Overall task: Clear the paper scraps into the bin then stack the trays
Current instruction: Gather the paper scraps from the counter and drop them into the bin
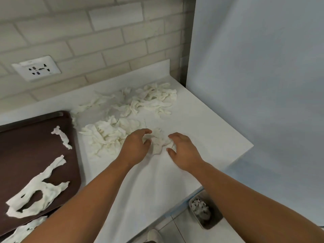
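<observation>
I am at the first step, gathering paper; the stacking of the trays is far from starting. My left grip (pixel 135 146) and my right grip (pixel 184 151) are cupped from both sides round a small clump of paper scraps (pixel 160 142) on the white table (pixel 201 130). The fingers are curved and touch its edges, so both are grasping it, but it still lies on the surface.

Much paper remains. One heap of scraps (pixel 105 135) lies just beside my left grip, and a wider heap (pixel 150 99) lies farther back, near the tiled wall. The brown tray (pixel 26 151) on my left carries long torn strips (pixel 38 190).

The bin (pixel 216 211) stands on the floor, below the table edge at my right, with some paper already inside.

I think the next move asks me to press the clump together so no piece falls, lift it, carry it over the edge and let it drop into the bin. The scraps are light and loose, so some may slip out on the way.
</observation>
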`<state>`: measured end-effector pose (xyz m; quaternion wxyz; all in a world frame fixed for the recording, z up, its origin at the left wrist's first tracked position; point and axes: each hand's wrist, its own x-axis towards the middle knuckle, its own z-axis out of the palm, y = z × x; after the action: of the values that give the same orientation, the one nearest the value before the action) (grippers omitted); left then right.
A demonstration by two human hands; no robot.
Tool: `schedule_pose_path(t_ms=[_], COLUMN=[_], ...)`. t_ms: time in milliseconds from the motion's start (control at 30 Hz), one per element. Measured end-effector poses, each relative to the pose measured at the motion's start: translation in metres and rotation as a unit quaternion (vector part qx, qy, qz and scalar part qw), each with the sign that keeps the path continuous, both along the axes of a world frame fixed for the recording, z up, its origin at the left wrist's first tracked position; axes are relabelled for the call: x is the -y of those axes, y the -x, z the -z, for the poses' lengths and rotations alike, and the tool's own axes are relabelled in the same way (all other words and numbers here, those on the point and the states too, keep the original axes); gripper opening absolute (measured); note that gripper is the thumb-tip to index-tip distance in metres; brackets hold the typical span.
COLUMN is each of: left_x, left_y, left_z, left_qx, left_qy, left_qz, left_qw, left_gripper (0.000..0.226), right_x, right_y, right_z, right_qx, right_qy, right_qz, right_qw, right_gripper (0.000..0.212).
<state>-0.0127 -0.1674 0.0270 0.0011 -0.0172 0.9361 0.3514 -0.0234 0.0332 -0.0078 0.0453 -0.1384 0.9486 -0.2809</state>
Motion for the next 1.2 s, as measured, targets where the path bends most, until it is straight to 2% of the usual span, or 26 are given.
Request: schedule_pose_path(t_ms=[67,167,267,400,500,600,667,767,833,900,967,1033,1100,1200], left_x=[0.011,0.020,0.026,0.027,0.024,0.014,0.006,0.000,0.000,-0.001,0.000,0.001,0.003,0.007], left_y=[0.011,0.026,0.042,0.061,0.077,0.088,0.093,0.095,0.091,0.085,0.082,0.081,0.082,0.085], left_z=[0.006,0.011,0.013,0.013,0.016,0.016,0.014,0.010,0.010,0.012,0.015,0.019,0.020,0.015], left_qx=[-0.007,-0.016,-0.024,-0.026,0.004,0.048,0.066,0.094,0.105,0.100,0.080,0.068,0.072,0.070], left_qy=[-0.001,-0.016,-0.021,-0.035,-0.027,0.014,0.062,0.114,0.159,0.221,0.255,0.239,0.208,0.104], left_qz=[0.009,0.019,0.035,0.077,0.121,0.175,0.203,0.247,0.293,0.327,0.337,0.325,0.311,0.281], left_qw=[1.000,1.000,0.999,0.996,0.992,0.983,0.975,0.958,0.937,0.913,0.903,0.912,0.924,0.952], left_gripper=[0.032,0.030,0.029,0.029,0.030,0.030,0.032,0.042,0.056,0.064,0.054,0.032,0.019,0.016], right_x=[0.012,0.022,0.020,0.006,0.002,0.004,0.004,0.002,-0.004,-0.009,-0.012,-0.013,-0.015,-0.019], right_y=[0.010,0.022,0.030,0.032,0.032,0.031,0.029,0.028,0.032,0.036,0.037,0.036,0.034,0.032], right_z=[0.008,0.019,0.027,0.028,0.017,-0.005,-0.017,-0.026,-0.026,-0.023,-0.022,-0.022,-0.020,-0.016], right_qx=[-0.030,-0.060,-0.061,-0.069,-0.051,-0.004,0.023,0.029,0.008,-0.010,-0.002,0.019,0.032,0.026], right_qy=[-0.057,-0.117,-0.050,0.000,0.043,0.119,0.193,0.251,0.228,0.191,0.210,0.243,0.240,0.235], right_qz=[0.008,0.005,0.035,0.113,0.166,0.219,0.243,0.272,0.285,0.282,0.281,0.280,0.283,0.286], right_qw=[0.998,0.991,0.996,0.991,0.984,0.968,0.950,0.928,0.931,0.940,0.937,0.929,0.928,0.929], right_gripper=[0.052,0.038,0.026,0.022,0.021,0.045,0.052,0.054,0.051,0.031,0.019,0.024,0.032,0.037])
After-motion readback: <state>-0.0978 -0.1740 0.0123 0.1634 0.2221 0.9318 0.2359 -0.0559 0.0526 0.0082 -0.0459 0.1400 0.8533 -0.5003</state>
